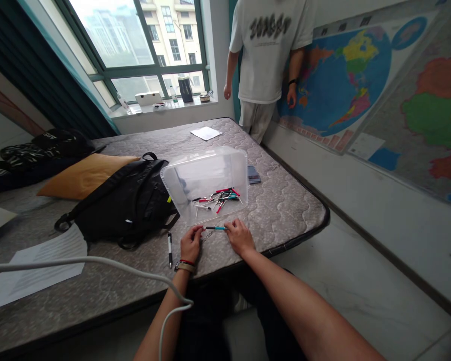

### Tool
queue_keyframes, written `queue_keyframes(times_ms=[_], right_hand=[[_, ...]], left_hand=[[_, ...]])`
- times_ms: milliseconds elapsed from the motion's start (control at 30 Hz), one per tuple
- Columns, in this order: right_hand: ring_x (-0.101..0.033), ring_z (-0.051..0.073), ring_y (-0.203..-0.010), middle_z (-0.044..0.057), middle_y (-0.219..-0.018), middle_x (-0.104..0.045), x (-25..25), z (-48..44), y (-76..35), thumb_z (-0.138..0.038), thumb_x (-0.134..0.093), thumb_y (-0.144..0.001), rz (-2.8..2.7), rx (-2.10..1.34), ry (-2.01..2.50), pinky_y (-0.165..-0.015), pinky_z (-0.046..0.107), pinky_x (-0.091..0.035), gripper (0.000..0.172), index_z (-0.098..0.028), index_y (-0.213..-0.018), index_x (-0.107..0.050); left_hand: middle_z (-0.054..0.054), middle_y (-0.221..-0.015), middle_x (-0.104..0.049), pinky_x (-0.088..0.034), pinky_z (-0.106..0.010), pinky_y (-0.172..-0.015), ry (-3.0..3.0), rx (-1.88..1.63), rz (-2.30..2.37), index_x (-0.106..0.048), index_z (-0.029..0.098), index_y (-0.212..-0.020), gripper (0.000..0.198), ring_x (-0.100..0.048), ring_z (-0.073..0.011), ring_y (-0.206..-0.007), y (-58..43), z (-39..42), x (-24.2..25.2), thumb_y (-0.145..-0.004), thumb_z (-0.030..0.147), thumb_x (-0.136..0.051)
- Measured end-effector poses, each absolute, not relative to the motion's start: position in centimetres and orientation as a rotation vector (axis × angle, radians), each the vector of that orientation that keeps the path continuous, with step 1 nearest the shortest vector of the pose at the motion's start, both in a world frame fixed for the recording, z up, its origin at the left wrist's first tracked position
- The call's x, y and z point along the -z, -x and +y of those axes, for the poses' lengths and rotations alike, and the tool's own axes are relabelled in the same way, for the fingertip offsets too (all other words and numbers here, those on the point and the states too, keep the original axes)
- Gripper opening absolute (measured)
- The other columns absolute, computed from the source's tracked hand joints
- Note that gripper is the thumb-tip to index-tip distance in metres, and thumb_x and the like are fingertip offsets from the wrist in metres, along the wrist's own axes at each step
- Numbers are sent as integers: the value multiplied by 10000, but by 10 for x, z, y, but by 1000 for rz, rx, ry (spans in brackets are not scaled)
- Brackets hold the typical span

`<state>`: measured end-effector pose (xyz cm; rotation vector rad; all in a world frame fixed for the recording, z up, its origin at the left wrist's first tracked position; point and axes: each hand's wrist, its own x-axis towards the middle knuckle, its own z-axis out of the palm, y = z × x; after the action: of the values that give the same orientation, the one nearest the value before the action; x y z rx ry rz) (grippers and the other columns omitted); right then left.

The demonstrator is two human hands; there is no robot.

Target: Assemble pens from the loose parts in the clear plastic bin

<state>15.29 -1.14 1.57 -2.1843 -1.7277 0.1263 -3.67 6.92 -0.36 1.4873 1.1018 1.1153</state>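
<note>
The fingers of the right hand (240, 236) gripped 1 teal pen (215, 228), and the fingers of the left hand (191, 245) pinched its other end. That pen looked partway done, over the mattress (285, 210). 1 black-and-white pen (170, 249) lay near the left hand and looked whole. Lots seemed left: 1 clear box (210, 168) held a messy pile of pen parts (225, 195), too jumbled to count.

Soft daylight from a pale, glaring window (116, 40)
The curtain (33, 65) sits in shadow; the right-hand map (428, 118) stretches toward the edge; the shirt lettering (269, 27) is smeared.
</note>
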Motion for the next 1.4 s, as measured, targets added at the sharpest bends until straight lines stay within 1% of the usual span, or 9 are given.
queue_keyframes(times_ms=[100, 333, 733, 967, 1133, 1200, 1300, 1400], right_hand=[[-502, 184, -988, 41, -1062, -538, -16, -11, -153, -373, -512, -972, -1729, -126, 2186, -822, 274, -381, 223, -335, -1165, -617], [-503, 186, -999, 42, -1070, -541, -15, -11, -154, -367, -508, -974, -1724, -145, 2190, -838, 283, -384, 226, -339, -1167, -621], [-514, 189, -997, 45, -1058, -550, -15, -12, -153, -342, -503, -976, -1716, -127, 2187, -834, 284, -391, 223, -330, -1157, -631], [-515, 191, -984, 42, -1055, -548, -14, -12, -154, -350, -518, -968, -1722, -119, 2183, -826, 285, -396, 219, -338, -1157, -630], [-512, 186, -970, 44, -1050, -547, -14, -12, -154, -355, -516, -970, -1730, -117, 2177, -823, 281, -395, 214, -331, -1147, -633], [-511, 186, -968, 44, -1050, -546, -14, -11, -154, -355, -519, -968, -1732, -116, 2181, -821, 279, -395, 211, -331, -1142, -635], [-510, 189, -972, 43, -1049, -545, -14, -11, -154, -350, -530, -961, -1735, -115, 2186, -815, 277, -398, 211, -331, -1143, -634], [-510, 192, -982, 45, -1055, -544, -12, -11, -155, -333, -528, -960, -1735, -123, 2187, -821, 279, -398, 224, -331, -1162, -627]], left_hand=[[-58, -901, -734, -500, -313, -714, -1543, -1106, 1138, -716, 216, -997, 292, -647, -187, -718, 37, 70, 7, -824, 437, -635], [-50, -875, -728, -476, -300, -700, -1550, -1148, 1209, -711, 217, -981, 282, -623, -178, -681, 37, 70, 8, -822, 435, -631], [-46, -849, -727, -486, -307, -722, -1571, -1130, 1234, -710, 218, -940, 236, -636, -186, -699, 35, 69, 12, -804, 395, -634], [-50, -890, -734, -498, -304, -707, -1620, -1093, 1207, -710, 226, -965, 243, -655, -189, -718, 36, 69, 13, -817, 396, -620], [-39, -826, -730, -488, -295, -689, -1648, -1063, 1190, -737, 231, -963, 250, -644, -190, -705, 36, 68, 10, -792, 392, -651], [-40, -859, -735, -496, -297, -708, -1661, -1048, 1179, -737, 230, -981, 267, -647, -188, -724, 37, 68, 10, -795, 400, -646], [-40, -954, -742, -509, -309, -778, -1760, -1008, 1189, -727, 224, -1022, 292, -666, -193, -820, 39, 68, 12, -833, 406, -599], [-29, -994, -747, -508, -324, -842, -1904, -941, 1236, -725, 243, -1039, 282, -678, -200, -902, 39, 68, 13, -871, 394, -555]])
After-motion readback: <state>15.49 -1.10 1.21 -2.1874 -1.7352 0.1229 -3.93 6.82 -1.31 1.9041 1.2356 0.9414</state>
